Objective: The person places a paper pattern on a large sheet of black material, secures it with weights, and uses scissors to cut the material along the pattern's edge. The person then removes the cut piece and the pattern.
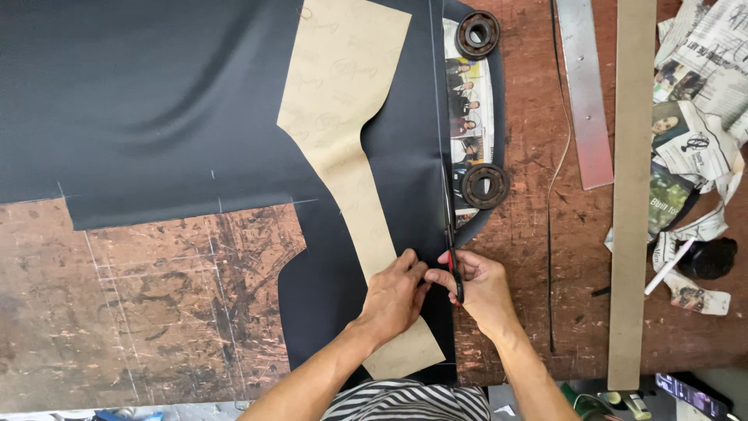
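Black sheet material being cut with scissors beside a paper pattern, on a worn table.

Nearest, the left hand is pressing flat on the tan paper pattern and black sheet, grip open, holding nothing. Just beside it, the right hand is closing its grip around red-handled scissors, blades pointing away along the sheet's right edge. The sheet is lying over the scratched brown table; it looks thin, limp and light, best pinned down close to the cut line. Farther off, two round bearing weights are resting on newspaper; a metal ruler, a long cardboard strip and crumpled newspaper are lying to the right.
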